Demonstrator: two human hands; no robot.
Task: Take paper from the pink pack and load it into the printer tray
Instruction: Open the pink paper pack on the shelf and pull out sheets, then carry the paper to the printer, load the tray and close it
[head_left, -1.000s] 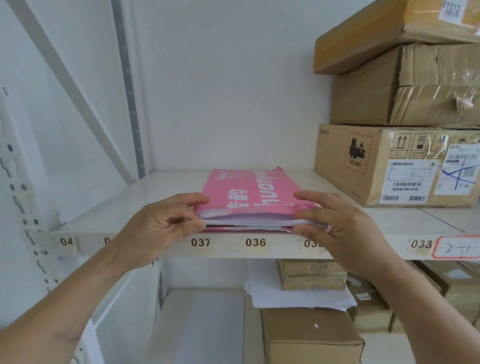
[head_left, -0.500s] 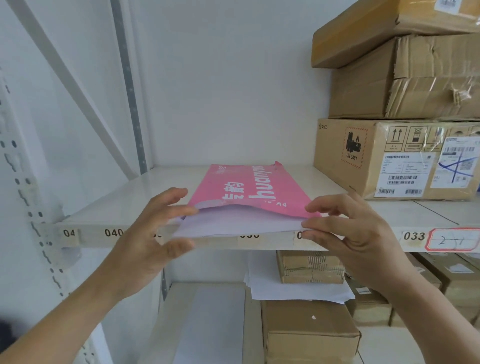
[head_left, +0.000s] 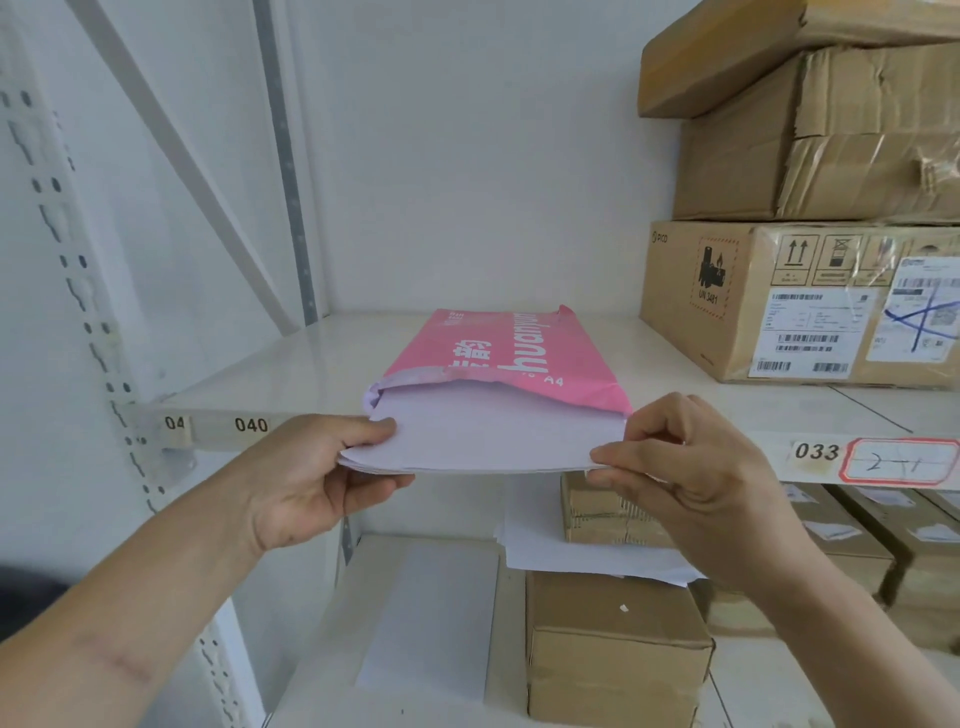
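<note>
So right now the thin stack of white A4 sheets (head_left: 488, 441) is about half out of the torn-open pink paper wrapper pack (head_left: 498, 353), which lies flat on the white metal shelf (head_left: 270, 374) near its front edge. Both hands are pinching it: the left hand (head_left: 311, 478) has its thumb on top and fingers underneath at the near left corner, and the right hand (head_left: 696, 467) grips the near right corner between thumb and forefinger. The back half of the sheets is hidden inside the wrapper.

Handling-wise (just my read), a slim bundle like this is light but floppy, so it'll sag in the middle and fan out if held by one corner only. Loose sheets also slide against each other. I'd keep a hold on both near corners as now, then shift one hand under the middle once it clears the pack. The pack itself looks light enough to get dragged forward with it.

No printer tray in view.
</note>
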